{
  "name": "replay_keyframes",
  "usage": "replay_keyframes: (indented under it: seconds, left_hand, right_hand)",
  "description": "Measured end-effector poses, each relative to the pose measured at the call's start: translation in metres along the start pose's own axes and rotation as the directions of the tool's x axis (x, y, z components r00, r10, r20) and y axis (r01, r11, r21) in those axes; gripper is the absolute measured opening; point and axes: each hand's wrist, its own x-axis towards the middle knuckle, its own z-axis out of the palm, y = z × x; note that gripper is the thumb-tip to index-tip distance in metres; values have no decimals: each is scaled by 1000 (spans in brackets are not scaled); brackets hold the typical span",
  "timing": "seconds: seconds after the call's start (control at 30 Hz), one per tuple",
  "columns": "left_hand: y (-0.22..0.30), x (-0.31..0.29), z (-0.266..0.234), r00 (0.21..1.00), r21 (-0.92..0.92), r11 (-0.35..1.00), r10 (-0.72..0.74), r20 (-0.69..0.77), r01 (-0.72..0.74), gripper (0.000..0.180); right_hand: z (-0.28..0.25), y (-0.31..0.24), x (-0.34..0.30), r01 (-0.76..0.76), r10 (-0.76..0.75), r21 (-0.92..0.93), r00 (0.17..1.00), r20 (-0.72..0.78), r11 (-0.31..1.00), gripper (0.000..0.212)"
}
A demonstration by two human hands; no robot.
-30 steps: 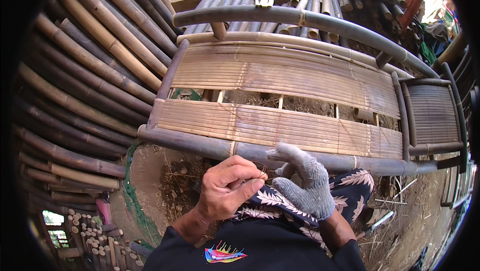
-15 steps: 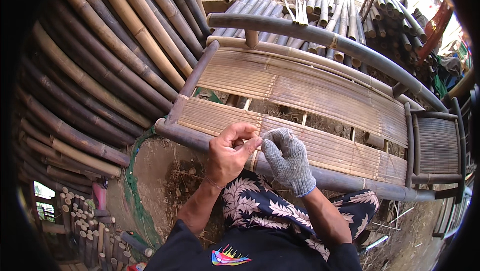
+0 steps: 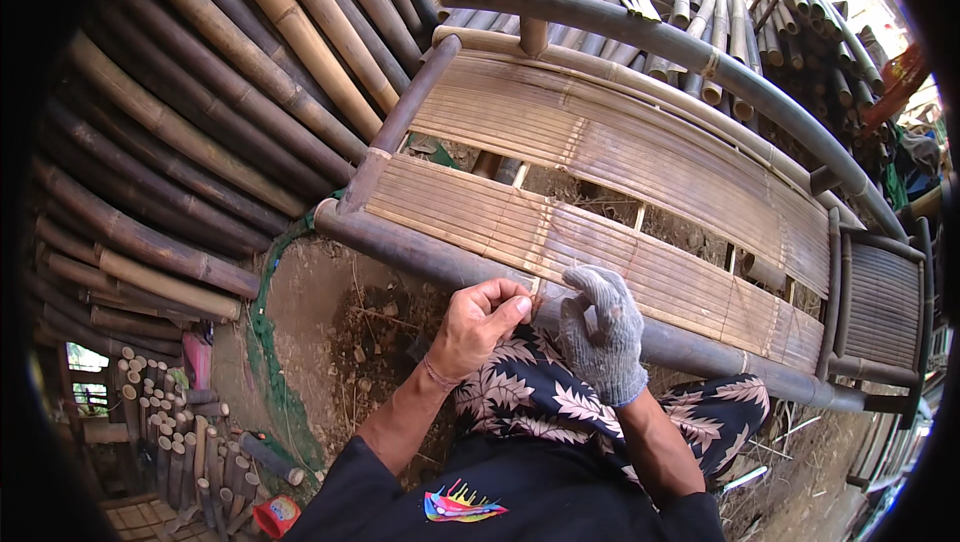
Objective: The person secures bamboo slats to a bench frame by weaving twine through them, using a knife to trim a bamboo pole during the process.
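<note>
A bamboo bench frame (image 3: pixel 430 262) lies slanted in front of me, with a dark thick pole along its near side. Against that pole my bare left hand (image 3: pixel 480 327) is closed in a pinch, thumb against forefinger; whatever lies between the tips is too small to make out. Just right of it is my right hand (image 3: pixel 605 337) in a grey knit glove. Its fingers curve and stand apart from the thumb, and nothing shows between them. Beyond both hands stretches a near panel of split-bamboo slats (image 3: pixel 590 242), parted by a gap from a wider slat panel (image 3: pixel 620 157).
Long bamboo poles (image 3: pixel 200 132) lean along the left side. More cut poles (image 3: pixel 720 32) are stacked behind the bench. Green netting (image 3: pixel 265 362) runs over the ground at left, near short bamboo pieces (image 3: pixel 180 452). A curved backrest pole (image 3: pixel 700 52) arches along the far side.
My hands were together at the fingertips above the near slats. Now they are apart: the left is lower at the pole, the right has shifted right and opened. The view has tilted slightly.
</note>
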Motion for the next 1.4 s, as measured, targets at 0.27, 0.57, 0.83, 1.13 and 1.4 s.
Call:
replay_keyframes:
  seconds: [0.27, 0.57, 0.83, 1.13, 1.4]
  left_hand:
    - [-12, 2, 14, 998, 68, 996, 66, -16, -65, 15]
    - [-11, -14, 23, 979, 433, 888, 199, -55, -156, 13]
    - [-4, -82, 56, 822, 309, 856, 208, 530, -415, 10]
    - [-47, 32, 103, 607, 553, 269, 486, 629, -788, 77]
    - [-41, 232, 76, 818, 895, 284, 558, 138, -344, 29]
  right_hand:
    - [-16, -1, 12, 391, -337, -288, 915, 221, 874, 20]
    - [-23, 17, 5, 347, -250, -339, 921, 298, 874, 24]
    - [-38, -9, -79, -717, 848, 624, 505, 159, 310, 48]
    - [-154, -43, -66, -208, 249, -223, 952, 179, 952, 17]
    - [-279, 120, 43, -408, 241, -421, 887, -394, 810, 19]
